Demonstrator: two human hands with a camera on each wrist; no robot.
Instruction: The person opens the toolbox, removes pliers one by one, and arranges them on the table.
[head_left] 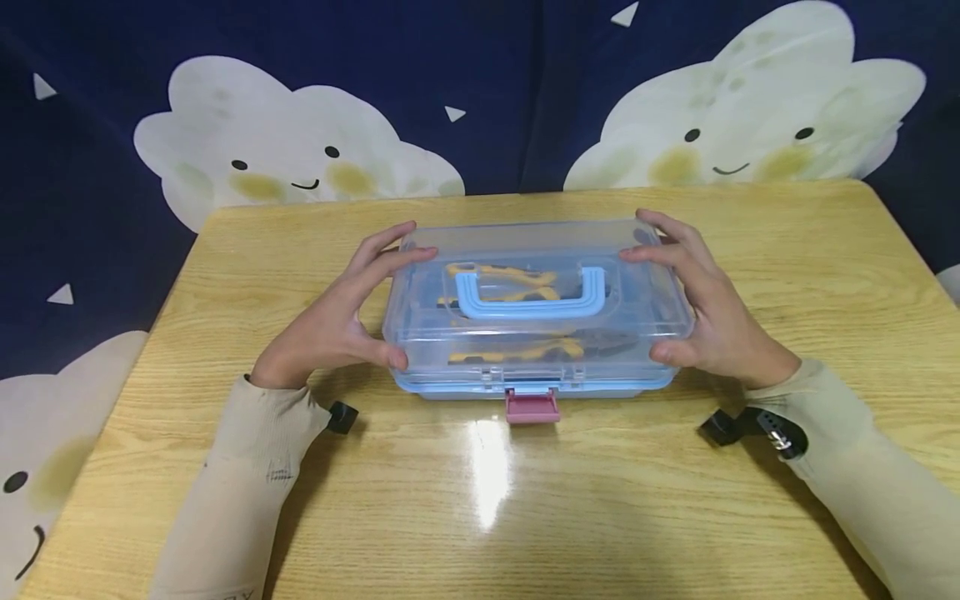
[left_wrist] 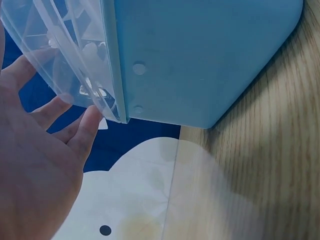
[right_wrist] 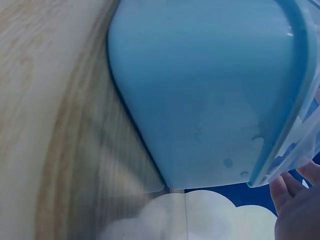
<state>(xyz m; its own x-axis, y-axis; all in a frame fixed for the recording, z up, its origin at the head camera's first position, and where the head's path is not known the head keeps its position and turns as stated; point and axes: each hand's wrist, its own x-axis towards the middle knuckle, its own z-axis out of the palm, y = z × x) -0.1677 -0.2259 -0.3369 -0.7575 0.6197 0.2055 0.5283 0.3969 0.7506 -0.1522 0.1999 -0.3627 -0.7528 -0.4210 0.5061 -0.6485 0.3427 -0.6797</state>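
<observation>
A glossy, pale wood-grain table (head_left: 600, 492) bears a clear-lidded blue plastic box (head_left: 536, 333) standing upright on it.

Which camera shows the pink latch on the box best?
The head view: it shows the pink latch in plain sight at the front of the box. The left wrist and right wrist views show none of it; each looks at a blue end of the box instead.

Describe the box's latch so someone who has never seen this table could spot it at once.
On the wooden table, find the blue box with a clear lid, between the left hand and the right hand. Its latch sits midway along the near edge, in front of the blue handle. Unlike its blue and clear neighbours, it is pink.
</observation>
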